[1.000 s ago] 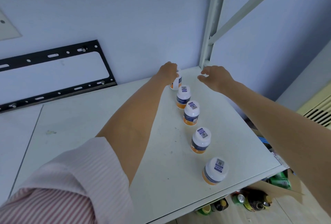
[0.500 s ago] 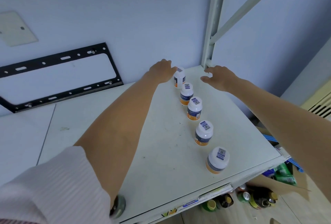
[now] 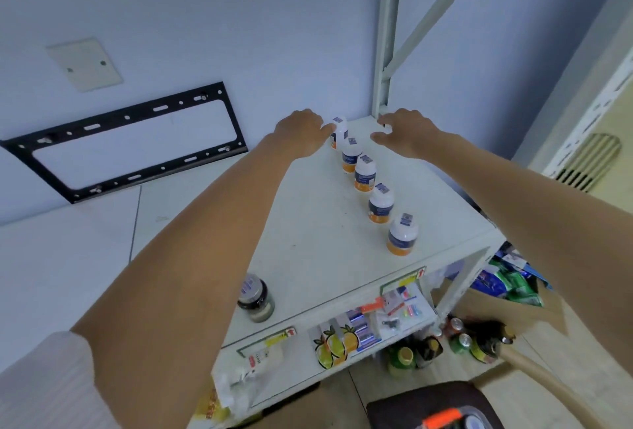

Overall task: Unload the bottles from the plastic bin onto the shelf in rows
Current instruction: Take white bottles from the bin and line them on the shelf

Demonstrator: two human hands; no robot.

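At the back of the white shelf [image 3: 308,243], both arms are reaching toward the far end of a row of five white bottles with orange bases. Compared with half a second ago, the view is tilting lower, so more of the lower shelves, a dark-lidded jar [image 3: 255,296] near the front edge and the corner of a bin [image 3: 452,418] with an orange clip are now showing; the row itself is standing as it did. The left hand [image 3: 301,132] is staying beside the farthest bottle [image 3: 339,132], fingertips touching its side, the fingers lying fairly straight rather than wrapped round it, so its grip is loose and holding nothing. The right hand [image 3: 407,132] is hovering just right of the row, near the grey upright post [image 3: 385,51], fingers spread and gently bent, touching no bottle. The second bottle [image 3: 351,154], third bottle [image 3: 364,173], fourth bottle [image 3: 380,204] and nearest bottle [image 3: 402,235] are standing upright, running diagonally toward the front right corner.
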